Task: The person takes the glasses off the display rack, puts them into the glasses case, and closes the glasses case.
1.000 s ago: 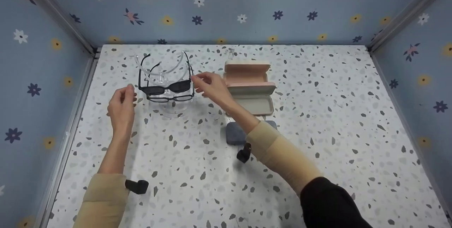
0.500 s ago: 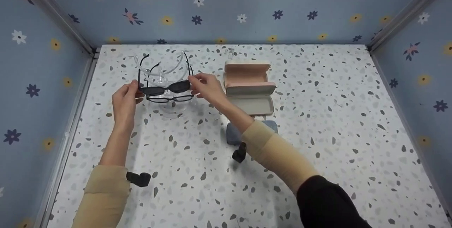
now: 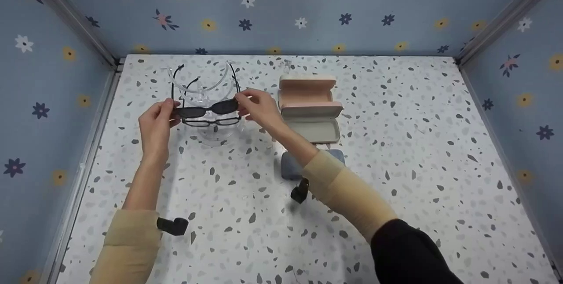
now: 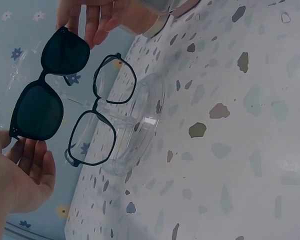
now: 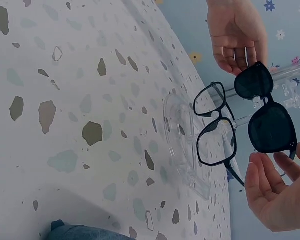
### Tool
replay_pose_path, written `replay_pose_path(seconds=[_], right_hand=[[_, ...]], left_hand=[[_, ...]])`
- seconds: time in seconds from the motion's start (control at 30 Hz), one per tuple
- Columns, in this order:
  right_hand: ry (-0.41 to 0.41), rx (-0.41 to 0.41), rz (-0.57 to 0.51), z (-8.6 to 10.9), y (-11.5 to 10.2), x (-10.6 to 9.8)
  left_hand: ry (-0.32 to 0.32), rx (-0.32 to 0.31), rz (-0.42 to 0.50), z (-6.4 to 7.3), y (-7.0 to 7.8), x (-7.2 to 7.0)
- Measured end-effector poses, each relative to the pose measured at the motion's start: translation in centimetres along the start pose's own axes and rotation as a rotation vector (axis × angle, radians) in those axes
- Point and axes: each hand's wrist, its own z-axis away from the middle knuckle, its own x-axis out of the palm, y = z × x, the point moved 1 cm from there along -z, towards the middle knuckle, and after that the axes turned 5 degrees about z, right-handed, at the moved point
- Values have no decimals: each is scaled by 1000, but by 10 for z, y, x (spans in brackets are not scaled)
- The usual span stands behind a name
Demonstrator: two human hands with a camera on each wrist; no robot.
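Black sunglasses [image 3: 191, 112] with dark lenses sit on the upper tier of a clear plastic display stand [image 3: 214, 136]. My left hand [image 3: 155, 128] pinches their left corner, where temple meets frame. At the opposite corner, my right hand [image 3: 262, 110] grips them between thumb and fingers. Below them on the same stand hang black-rimmed eyeglasses [image 3: 198, 123] with clear lenses; neither hand appears to hold these. The left wrist view shows the sunglasses [image 4: 40, 112] between both hands, with the eyeglasses [image 4: 92, 137] lower on the stand. In the right wrist view the sunglasses [image 5: 272, 127] stand above the eyeglasses [image 5: 217, 142].
Right of the stand lie two open glasses cases, a pink-lined one [image 3: 308, 96] behind a grey-lined one [image 3: 314, 131]. A closed blue-grey case [image 3: 291, 167] lies nearer, partly under the right forearm. Flowered blue panels [image 3: 281, 7] border the speckled tabletop [image 3: 418, 165].
My left hand has moved right and slightly up to the sunglasses and taken hold of their left corner. My right hand has closed in on the right corner. The sunglasses have barely moved.
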Motion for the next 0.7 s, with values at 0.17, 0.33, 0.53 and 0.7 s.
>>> replay_pose_path(seconds=[0.17, 0.33, 0.53, 0.7], right_hand=[[-7, -32, -4, 7, 0, -2], [-20, -68, 18, 15, -1, -5], [-37, -97, 14, 24, 0, -7], [-47, -98, 15, 34, 3, -10]], left_hand=[[11, 17, -14, 11, 1, -1], [27, 49, -28, 22, 1, -2], [21, 83, 26, 37, -2, -4], [9, 91, 37, 53, -6, -5]])
